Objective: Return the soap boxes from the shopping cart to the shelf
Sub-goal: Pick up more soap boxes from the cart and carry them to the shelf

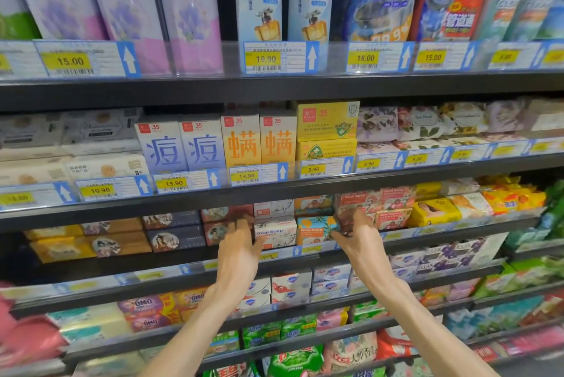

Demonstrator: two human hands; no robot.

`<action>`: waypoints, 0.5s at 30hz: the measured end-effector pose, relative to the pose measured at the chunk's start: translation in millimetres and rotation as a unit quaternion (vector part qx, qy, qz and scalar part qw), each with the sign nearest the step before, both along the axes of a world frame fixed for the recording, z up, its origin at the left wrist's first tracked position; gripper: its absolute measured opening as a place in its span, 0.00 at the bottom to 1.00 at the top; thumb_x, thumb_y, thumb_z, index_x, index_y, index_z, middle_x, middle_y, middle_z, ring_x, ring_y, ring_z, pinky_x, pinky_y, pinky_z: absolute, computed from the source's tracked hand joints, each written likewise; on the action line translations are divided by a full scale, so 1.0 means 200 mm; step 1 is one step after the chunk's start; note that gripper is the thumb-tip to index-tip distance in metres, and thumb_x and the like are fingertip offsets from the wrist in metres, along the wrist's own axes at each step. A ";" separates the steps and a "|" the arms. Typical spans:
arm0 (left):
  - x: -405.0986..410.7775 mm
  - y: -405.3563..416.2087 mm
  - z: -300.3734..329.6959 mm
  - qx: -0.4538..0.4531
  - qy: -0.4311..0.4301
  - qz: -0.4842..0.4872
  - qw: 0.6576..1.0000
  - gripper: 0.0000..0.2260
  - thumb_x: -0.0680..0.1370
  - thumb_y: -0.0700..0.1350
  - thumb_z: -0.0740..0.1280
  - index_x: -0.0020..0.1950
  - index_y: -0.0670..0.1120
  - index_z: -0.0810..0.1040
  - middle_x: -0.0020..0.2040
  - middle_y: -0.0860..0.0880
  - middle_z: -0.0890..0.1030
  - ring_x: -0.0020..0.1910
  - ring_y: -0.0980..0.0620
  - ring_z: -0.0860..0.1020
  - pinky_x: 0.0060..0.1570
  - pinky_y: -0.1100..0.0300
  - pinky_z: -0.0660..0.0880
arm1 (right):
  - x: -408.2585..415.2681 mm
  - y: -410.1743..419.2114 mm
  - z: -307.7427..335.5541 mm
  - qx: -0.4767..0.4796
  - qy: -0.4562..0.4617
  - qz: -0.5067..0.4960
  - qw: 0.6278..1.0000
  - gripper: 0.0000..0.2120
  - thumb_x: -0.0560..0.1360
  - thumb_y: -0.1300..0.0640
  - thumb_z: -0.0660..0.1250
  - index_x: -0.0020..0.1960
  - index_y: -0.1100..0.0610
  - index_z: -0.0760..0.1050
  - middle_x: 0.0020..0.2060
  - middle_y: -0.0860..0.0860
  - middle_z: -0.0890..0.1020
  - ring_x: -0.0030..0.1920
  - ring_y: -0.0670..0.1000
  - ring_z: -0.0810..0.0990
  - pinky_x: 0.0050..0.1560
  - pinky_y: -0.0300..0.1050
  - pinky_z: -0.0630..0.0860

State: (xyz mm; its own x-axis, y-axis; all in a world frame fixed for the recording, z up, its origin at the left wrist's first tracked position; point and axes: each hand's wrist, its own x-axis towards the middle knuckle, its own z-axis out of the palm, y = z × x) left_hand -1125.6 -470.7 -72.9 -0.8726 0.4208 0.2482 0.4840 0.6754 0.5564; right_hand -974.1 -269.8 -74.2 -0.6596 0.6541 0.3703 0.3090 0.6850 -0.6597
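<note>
Teal-orange soap box [317, 228], long axis level, pinched in my right hand [357, 239]; left hand [241, 242] spread, touching white box [274, 231] alongside.

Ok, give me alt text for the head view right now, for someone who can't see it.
Both hands reach into a supermarket shelf: the left hand beside a white Goat Soap box, the right hand gripping an orange-and-teal Goat Soap box. Rows of soap boxes and yellow price tags fill the shelves around them.

Two soap boxes [276, 231] [316, 228] sit side by side on the shelf [122, 266], between both hands [241, 250] [358, 239].
</note>
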 end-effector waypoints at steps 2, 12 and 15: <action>0.00 0.00 0.00 -0.003 0.003 -0.001 1.000 0.16 0.79 0.50 0.70 0.62 0.43 0.74 0.57 0.43 0.80 0.56 0.42 0.80 0.53 0.47 0.81 | 0.00 0.00 0.00 0.013 0.003 0.008 1.000 0.13 0.74 0.57 0.74 0.51 0.51 0.71 0.41 0.44 0.78 0.39 0.43 0.77 0.38 0.46 0.77; 0.01 0.01 0.00 0.000 0.004 0.005 1.000 0.17 0.79 0.52 0.70 0.62 0.44 0.74 0.57 0.45 0.79 0.54 0.43 0.81 0.52 0.49 0.81 | -0.06 0.02 -0.01 0.075 -0.016 -0.008 0.997 0.14 0.73 0.60 0.75 0.49 0.51 0.70 0.44 0.45 0.75 0.38 0.44 0.73 0.33 0.29 0.64; 0.02 0.01 0.01 -0.001 0.004 0.007 1.000 0.17 0.79 0.52 0.70 0.63 0.45 0.74 0.58 0.45 0.79 0.55 0.44 0.81 0.52 0.50 0.82 | -0.07 0.01 -0.02 0.076 0.001 -0.002 0.997 0.14 0.73 0.64 0.72 0.48 0.51 0.69 0.43 0.44 0.74 0.38 0.42 0.72 0.33 0.31 0.65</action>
